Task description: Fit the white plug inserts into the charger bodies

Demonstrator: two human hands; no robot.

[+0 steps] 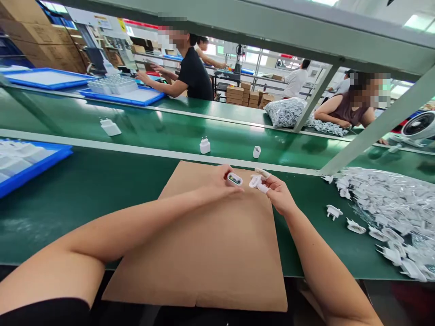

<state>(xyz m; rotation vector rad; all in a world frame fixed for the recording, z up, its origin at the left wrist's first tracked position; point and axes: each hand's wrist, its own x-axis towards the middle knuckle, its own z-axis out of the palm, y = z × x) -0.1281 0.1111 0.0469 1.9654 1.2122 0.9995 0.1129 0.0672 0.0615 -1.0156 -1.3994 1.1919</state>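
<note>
My left hand (217,181) is closed on a small white charger body (234,179), whose open end faces me. My right hand (275,190) pinches a white plug cap (254,181) just to the right of it, with a taped fingertip raised. Both hands hover over a brown cardboard sheet (210,253) lying on the green bench. The two parts are close together but apart.
A heap of white plug caps (390,213) lies at the right, with loose ones near it. Two finished chargers (205,146) (257,151) and another (110,127) sit on the conveyor belt. A blue tray (30,163) is at the left. Other people work across the line.
</note>
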